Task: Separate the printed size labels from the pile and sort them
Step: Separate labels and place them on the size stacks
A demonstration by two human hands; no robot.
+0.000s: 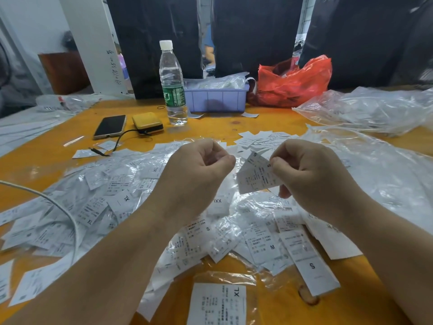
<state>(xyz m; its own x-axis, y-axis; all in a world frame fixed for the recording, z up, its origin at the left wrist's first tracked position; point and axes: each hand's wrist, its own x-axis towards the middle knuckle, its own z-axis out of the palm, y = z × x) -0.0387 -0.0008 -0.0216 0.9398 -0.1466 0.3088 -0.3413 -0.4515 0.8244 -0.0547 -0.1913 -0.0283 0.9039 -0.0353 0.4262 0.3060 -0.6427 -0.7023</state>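
Nearest you, an XL label in a clear sleeve (pixel 219 303) lay flat on the orange surface (pixel 276 127), just ahead of the pile's near edge. The pile of size labels (pixel 112 198) spread across the middle under both forearms, mixed S, M, XS, XL and an XXL, many in glossy sleeves. A long S label (pixel 312 266) sat at the near right edge.

Your right hand (pixel 311 174) pinched a small stack of S labels (pixel 256 175) above the pile, fingers curled round it. Your left hand (pixel 199 170) was curled, thumb pressed to forefinger; I couldn't tell whether it held anything.

Risks from there, my read:
- Sleeves are slick and cling. Two labels could have lifted as one, so a wrong size lands in the S stack.
- The pinch was at one edge only. The stack could fan out and drop back into the pile.
- A white cable (pixel 70 216) ran over the left of the pile. Snagging it would drag labels.

Further back: phone (pixel 110 126), yellow power bank (pixel 147 123), water bottle (pixel 173 83), purple tray (pixel 216 97), red bag (pixel 295 80). The bottle was upright and near; a wide sweep could tip it.
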